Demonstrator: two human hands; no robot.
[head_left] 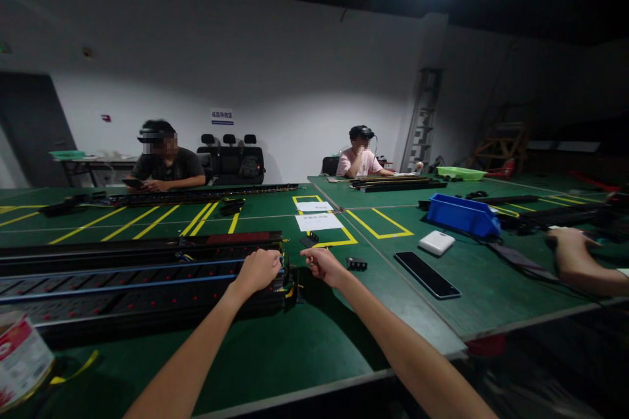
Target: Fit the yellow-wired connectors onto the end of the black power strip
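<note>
Long black rails (147,288) with blue strips and red dots lie on the green table (314,347), running in from the left edge. My left hand (260,270) rests at their right end, its fingers curled round something I cannot make out. Just right of that end, my right hand (322,264) hovers with its fingers pinched together; what they hold, if anything, is too small to name. Coloured wires and a dark end piece (296,285) stick out between and below the two hands. A small black block (356,264) lies right of my right hand.
A phone (426,274), a white box (436,243) and a blue bin (462,215) stand to the right. Another person's hand (570,239) reaches in at the right edge. A tin (22,360) is at the lower left. Two people sit across the table.
</note>
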